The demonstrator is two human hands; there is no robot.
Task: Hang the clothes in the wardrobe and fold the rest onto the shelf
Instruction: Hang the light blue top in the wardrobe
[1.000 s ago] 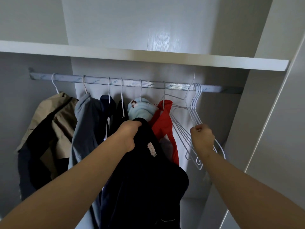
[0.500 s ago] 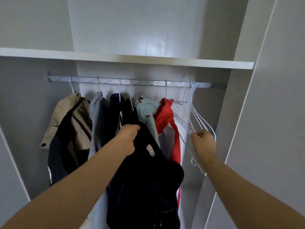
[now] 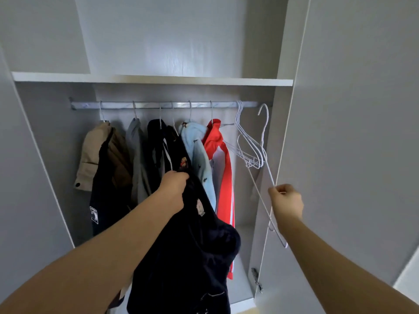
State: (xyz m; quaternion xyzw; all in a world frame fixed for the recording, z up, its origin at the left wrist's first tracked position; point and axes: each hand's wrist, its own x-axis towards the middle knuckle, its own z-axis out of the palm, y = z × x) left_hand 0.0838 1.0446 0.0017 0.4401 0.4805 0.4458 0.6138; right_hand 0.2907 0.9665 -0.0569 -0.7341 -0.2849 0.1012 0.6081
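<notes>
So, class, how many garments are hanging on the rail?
6, left to right: tan jacket, grey top, navy garment, black striped garment, pale blue top, red top. More may be hidden between them. The left hand grips another dark garment, unhung.

both bare arms reach forward and upward, the left forearm (image 3: 108,250) angled in toward the middle, the right forearm (image 3: 344,259) coming in from the right. the left hand (image 3: 174,189) is fisted, its fingers curled into a bunched dark navy garment (image 3: 192,257). the right hand (image 3: 286,200) pinches a white wire hanger (image 3: 270,172) at its fingertips, the other fingers curled in.
</notes>
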